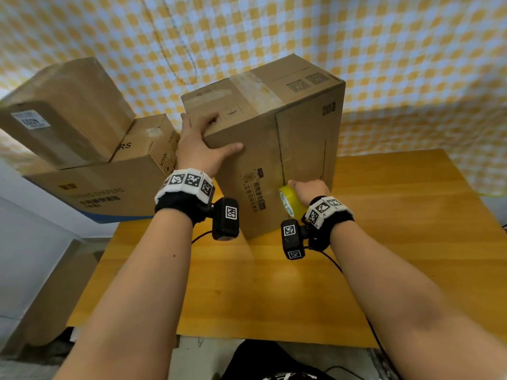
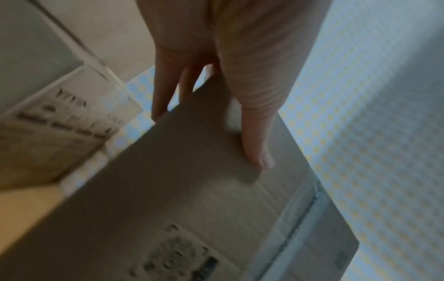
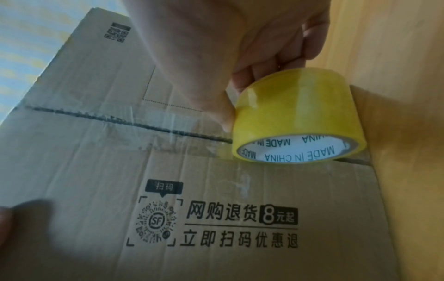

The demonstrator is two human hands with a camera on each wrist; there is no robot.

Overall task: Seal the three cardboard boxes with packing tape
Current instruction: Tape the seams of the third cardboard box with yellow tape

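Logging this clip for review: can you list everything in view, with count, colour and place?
box being taped: one, brown cardboard, standing on the table, clear tape along part of its seam.
other boxes: three, brown cardboard, stacked at the left beyond the table.
tape roll: one, yellow with a white core, against the seam low on the near face of the box being taped.
table: one, orange-brown wood.
cloth: one, yellow and white check, hanging behind.
wrist cameras: two, black, with white marker bands.
left hand: steadies the box's top corner.
right hand: grips the tape roll.
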